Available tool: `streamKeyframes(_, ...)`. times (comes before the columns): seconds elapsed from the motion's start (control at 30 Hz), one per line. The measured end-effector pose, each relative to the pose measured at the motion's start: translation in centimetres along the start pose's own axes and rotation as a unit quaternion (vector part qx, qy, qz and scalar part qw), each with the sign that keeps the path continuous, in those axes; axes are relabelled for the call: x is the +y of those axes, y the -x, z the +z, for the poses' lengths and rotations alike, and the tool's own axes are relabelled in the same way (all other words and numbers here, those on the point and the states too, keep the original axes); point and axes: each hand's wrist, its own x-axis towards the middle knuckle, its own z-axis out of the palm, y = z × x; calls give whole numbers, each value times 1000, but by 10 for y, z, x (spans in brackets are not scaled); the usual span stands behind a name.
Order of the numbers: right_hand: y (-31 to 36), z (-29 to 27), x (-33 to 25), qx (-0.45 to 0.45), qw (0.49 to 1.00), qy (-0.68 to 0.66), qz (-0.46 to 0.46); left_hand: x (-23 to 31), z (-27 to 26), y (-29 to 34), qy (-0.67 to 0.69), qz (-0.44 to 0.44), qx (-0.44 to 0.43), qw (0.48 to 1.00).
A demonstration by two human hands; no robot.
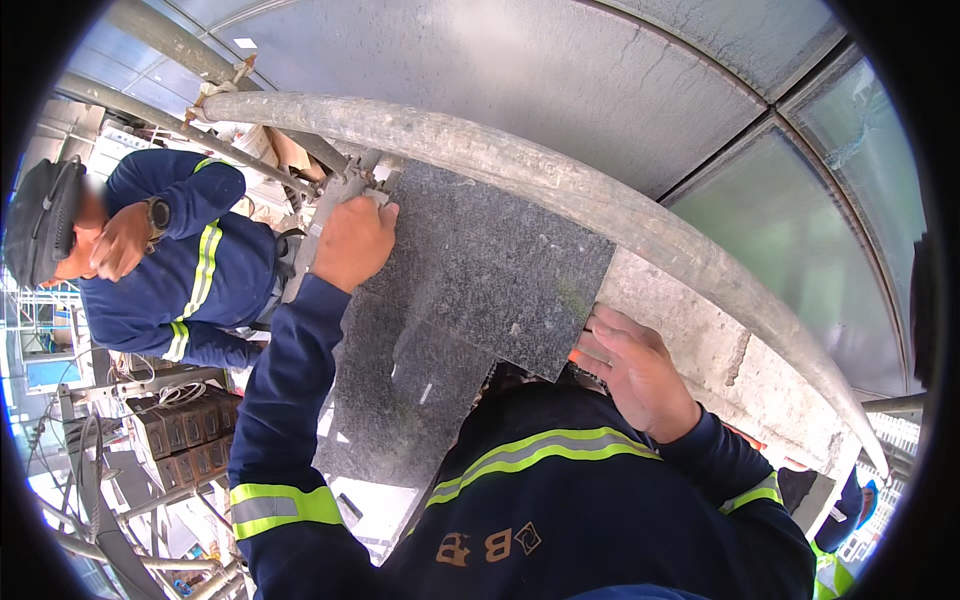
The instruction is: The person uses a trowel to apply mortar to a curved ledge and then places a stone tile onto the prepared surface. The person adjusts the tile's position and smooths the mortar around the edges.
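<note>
A dark grey speckled stone slab point(490, 260) lies in front of me, its near right corner close to my body. At its far left edge my left hand point(357, 240) is closed, with the fingertips hidden under the hand. A narrow grey metal piece point(318, 222) is right beside that hand. My right hand point(640, 375) is by the slab's right edge near the corner, fingers stretched out and touching or almost touching it. Another dark slab surface point(390, 400) extends below and to the left, with light patches on it.
A thick scaffold pipe point(480, 145) curves across just beyond the slab, before glass and metal panels point(560, 70). A pale concrete ledge point(710, 330) runs along the right. At the left stands a co-worker point(185, 250), above stacked dark blocks point(185, 425). Another person point(850, 510) appears lower right.
</note>
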Motion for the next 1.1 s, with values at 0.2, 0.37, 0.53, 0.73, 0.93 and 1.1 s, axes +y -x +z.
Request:
streamKeyframes(0.2, 3, 13, 3, 46, 997, 41, -39, 17, 1, 7, 5, -19, 54, 998)
streamKeyframes(0.37, 1, 5, 9, 65, 990, 114, -60, 19, 1, 13, -6, -17, 76, 997)
streamKeyframes(0.53, 0, 7, 8, 75, 994, 70, -43, 13, 3, 11, -5, -2, 75, 997)
streamKeyframes(0.73, 1, 12, -3, 50, 996, 62, -34, 6, 9, 8, -3, -2, 77, 997)
streamKeyframes(0.93, -2, 10, -7, 36, 992, 109, -47, 8, 9, 8, -2, 23, 77, 997)
streamKeyframes(1.1, -11, -23, -22, 1, 936, 340, -92, 5, 1, 13, -7, 36, 49, 998)
